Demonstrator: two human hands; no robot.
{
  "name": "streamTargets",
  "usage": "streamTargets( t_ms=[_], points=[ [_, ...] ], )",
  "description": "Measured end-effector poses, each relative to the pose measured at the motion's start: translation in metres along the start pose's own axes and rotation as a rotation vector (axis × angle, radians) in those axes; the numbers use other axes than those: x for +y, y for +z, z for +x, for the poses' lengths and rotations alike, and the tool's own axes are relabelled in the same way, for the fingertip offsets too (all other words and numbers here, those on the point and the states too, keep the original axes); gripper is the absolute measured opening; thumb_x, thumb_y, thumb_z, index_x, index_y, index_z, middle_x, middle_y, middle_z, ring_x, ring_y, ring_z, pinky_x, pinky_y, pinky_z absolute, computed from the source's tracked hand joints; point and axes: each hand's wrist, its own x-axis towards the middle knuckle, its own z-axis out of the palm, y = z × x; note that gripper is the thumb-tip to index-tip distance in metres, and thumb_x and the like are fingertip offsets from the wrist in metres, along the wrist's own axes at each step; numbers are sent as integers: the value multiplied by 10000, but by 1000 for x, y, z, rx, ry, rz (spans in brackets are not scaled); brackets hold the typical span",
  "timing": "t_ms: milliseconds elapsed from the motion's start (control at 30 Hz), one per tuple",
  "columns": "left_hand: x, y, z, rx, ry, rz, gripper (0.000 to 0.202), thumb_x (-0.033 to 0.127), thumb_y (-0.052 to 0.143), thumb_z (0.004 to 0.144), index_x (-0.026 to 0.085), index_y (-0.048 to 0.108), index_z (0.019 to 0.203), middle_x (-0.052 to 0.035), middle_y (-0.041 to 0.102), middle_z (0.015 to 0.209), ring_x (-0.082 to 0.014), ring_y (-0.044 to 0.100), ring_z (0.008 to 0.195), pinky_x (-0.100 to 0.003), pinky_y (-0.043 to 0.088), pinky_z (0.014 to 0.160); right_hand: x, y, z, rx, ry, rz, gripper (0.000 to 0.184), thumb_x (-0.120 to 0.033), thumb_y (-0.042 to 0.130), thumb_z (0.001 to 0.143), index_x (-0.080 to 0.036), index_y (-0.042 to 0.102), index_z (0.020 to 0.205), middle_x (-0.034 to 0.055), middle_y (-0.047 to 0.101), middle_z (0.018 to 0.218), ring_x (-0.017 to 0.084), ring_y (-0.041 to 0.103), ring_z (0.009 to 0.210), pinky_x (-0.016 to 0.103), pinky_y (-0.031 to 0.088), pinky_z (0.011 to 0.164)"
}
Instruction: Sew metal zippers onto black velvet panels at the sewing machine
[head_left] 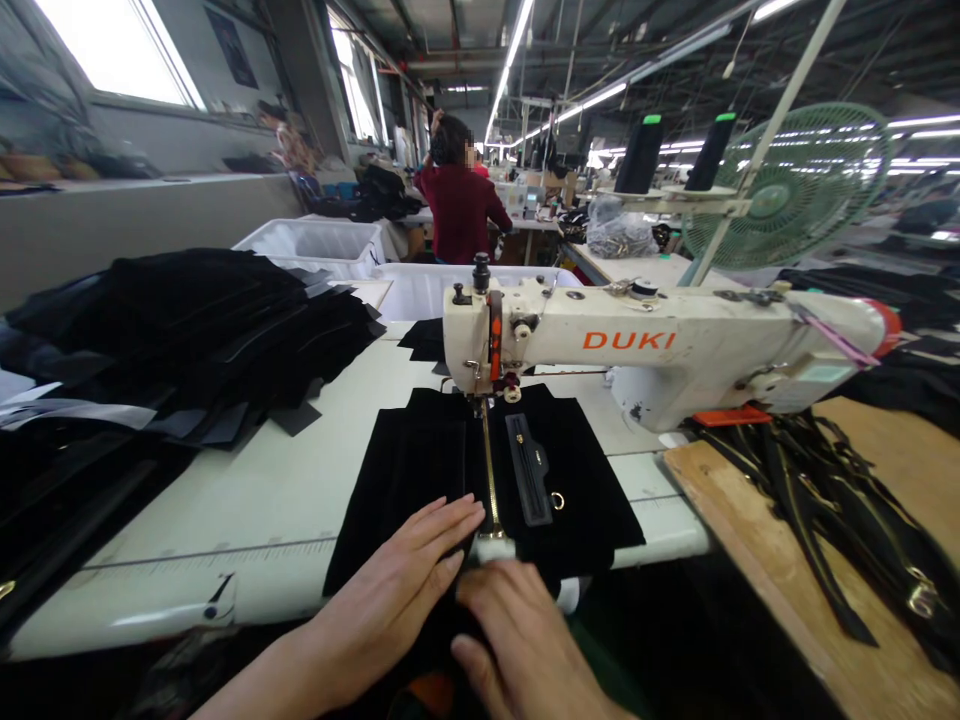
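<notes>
A black fabric panel lies on the sewing table under the machine's presser foot. A gold-toothed zipper runs down its middle from the needle area toward me. My left hand rests with fingers stretched out on the panel, its fingertips just left of the zipper. At the panel's near edge, my right hand has its fingers curled around the black fabric below the zipper's end; the fingertips are partly hidden. A dark zipped patch and a gold ring sit on the panel's right half.
The white sewing machine stands over the table. A large pile of black pieces fills the left side. Black zipper strips lie on a wooden board at right. Beyond are white bins and a person.
</notes>
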Motion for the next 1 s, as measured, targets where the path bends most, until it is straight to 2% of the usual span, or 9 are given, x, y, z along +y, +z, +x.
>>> streamTargets(
  t_ms=[100, 167, 233, 300, 367, 433, 633, 833, 1000],
  points=[
    [5, 2, 3, -1, 80, 89, 495, 179, 404, 1023, 265, 345, 1507, -7, 405, 1532, -177, 317, 1431, -420, 244, 1194, -5, 11, -11, -226, 31, 128, 340, -302, 435, 1011, -228, 623, 737, -51, 624, 607, 103, 582, 531, 184, 443, 512],
    [7, 6, 3, 4, 107, 135, 538, 156, 433, 1001, 250, 319, 1519, -25, 414, 1526, -184, 333, 1424, -424, 246, 1196, 2, 5, -13, -164, 108, 25, 390, -282, 403, 1020, -222, 597, 688, -49, 588, 549, 104, 540, 459, 213, 395, 464],
    [7, 10, 3, 11, 118, 166, 585, 140, 451, 984, 243, 279, 1534, -37, 406, 1531, -195, 334, 1425, -435, 253, 1194, 13, -7, -9, 25, 182, -146, 321, -268, 408, 1014, -209, 626, 785, 3, 645, 663, 159, 604, 589, 273, 458, 585],
    [7, 13, 2, 16, 123, 196, 622, 125, 464, 969, 243, 252, 1543, -41, 390, 1540, -207, 323, 1430, -450, 254, 1193, 25, -19, 1, 147, 203, -262, 190, -238, 463, 994, -198, 648, 1019, 68, 698, 920, 232, 641, 855, 375, 491, 786],
    [6, 15, 2, 12, 124, 227, 651, 105, 471, 953, 238, 238, 1547, -44, 372, 1550, -213, 308, 1437, -460, 244, 1195, 36, -24, 11, 151, 161, -282, 238, -210, 538, 964, -219, 612, 1191, 79, 670, 1137, 267, 587, 1074, 453, 454, 939],
    [6, 17, 1, 4, 127, 249, 685, 78, 469, 935, 227, 215, 1553, -46, 355, 1559, -209, 295, 1442, -461, 232, 1199, 43, -22, 18, 123, 84, -268, 289, -178, 556, 955, -240, 600, 1235, 51, 656, 1194, 258, 547, 1152, 489, 407, 1029],
    [5, 18, 1, -28, 117, 240, 764, 25, 450, 888, 217, 154, 1565, -50, 318, 1575, -215, 270, 1452, -485, 213, 1202, 51, -14, 21, 49, -21, -234, 341, -105, 510, 963, -225, 582, 1274, 30, 669, 1137, 211, 567, 1110, 510, 374, 1103],
    [6, 11, 3, -27, 157, 228, 828, -9, 474, 807, 220, 207, 1556, -61, 357, 1555, -245, 333, 1425, -502, 231, 1190, 49, -21, 32, 11, 39, -176, 188, -135, 578, 934, -252, 674, 1047, -3, 666, 985, 175, 606, 974, 498, 386, 1103],
    [8, -2, 2, 51, 178, 185, 703, 185, 619, 890, 265, 325, 1523, -49, 474, 1482, -277, 458, 1349, -461, 305, 1171, 52, -14, 32, 68, -3, -181, 121, -143, 569, 920, -230, 653, 918, -2, 656, 892, 165, 632, 859, 486, 400, 1099]
  ],
)
